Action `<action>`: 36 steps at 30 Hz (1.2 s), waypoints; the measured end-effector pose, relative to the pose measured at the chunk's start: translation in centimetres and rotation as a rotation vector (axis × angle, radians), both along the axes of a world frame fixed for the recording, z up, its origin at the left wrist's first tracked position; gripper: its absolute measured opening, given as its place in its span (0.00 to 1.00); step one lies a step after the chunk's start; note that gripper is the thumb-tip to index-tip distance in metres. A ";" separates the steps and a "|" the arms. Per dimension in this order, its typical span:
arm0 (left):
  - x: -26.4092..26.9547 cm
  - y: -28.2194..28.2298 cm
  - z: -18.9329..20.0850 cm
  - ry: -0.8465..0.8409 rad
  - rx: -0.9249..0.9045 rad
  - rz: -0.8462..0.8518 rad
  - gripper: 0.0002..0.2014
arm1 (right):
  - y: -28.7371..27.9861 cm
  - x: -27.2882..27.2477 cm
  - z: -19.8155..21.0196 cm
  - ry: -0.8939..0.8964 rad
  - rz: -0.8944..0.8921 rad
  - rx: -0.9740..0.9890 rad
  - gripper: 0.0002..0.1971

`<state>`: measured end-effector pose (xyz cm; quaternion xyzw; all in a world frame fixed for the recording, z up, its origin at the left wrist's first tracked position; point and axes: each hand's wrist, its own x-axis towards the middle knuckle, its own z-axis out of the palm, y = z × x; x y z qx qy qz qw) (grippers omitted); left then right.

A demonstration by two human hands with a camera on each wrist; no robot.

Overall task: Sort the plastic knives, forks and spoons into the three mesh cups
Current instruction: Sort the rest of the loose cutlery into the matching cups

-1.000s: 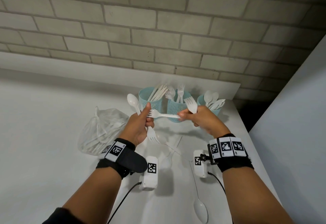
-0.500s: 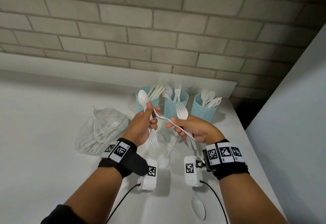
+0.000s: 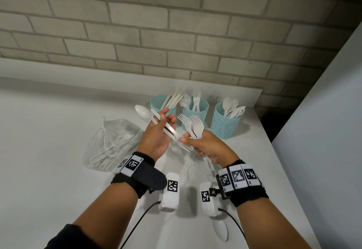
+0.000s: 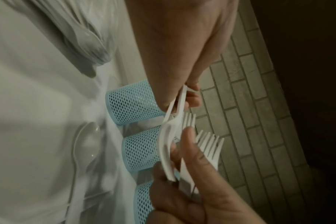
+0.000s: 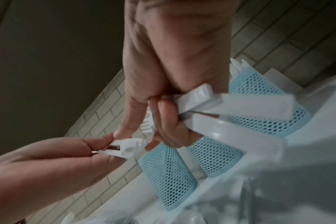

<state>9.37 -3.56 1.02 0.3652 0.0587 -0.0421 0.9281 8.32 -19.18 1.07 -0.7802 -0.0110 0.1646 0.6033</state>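
Head view: beyond my hands I see three mesh cups, part-filled with cutlery. My right hand grips two forks upright; my left hand, fingers loosely extended, holds a spoon and another fork, its tines pinched by the right thumb.

Both forearms reach forward, wrists banded, hands meeting at centre. The left hand sits at 10 o'clock of the right, palm turned inward, fingers curled round cutlery. The right hand is closed on 2 forks, its thumb touching the left hand's cutlery.
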 end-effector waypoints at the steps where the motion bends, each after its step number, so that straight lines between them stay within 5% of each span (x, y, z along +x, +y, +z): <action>1: 0.0 0.0 0.1 -0.004 -0.016 0.000 0.11 | 0.0 -0.1 -0.1 0.014 0.000 -0.021 0.07; 10: -0.2 1.0 0.2 0.085 0.011 0.054 0.15 | -2.1 0.3 0.3 0.115 -0.243 -0.073 0.11; 15: -0.7 0.3 -0.7 0.096 0.143 -0.095 0.12 | -2.3 1.5 0.6 -0.061 -0.542 0.286 0.04; 20: -1.3 -1.8 -1.3 0.063 0.259 -0.219 0.10 | -0.4 2.1 0.9 -0.140 -0.440 0.334 0.07; 25: -1.2 -1.7 -1.9 0.075 0.299 -0.220 0.10 | -0.1 2.3 2.0 0.028 -0.310 0.583 0.10; 30: -1.1 -1.5 -1.3 0.192 0.394 -0.298 0.14 | 0.0 4.3 3.6 -0.020 -0.495 0.596 0.11; 36: -0.3 -1.1 -0.1 0.175 0.520 -0.310 0.12 | -0.3 7.5 6.5 -0.292 -0.567 0.546 0.07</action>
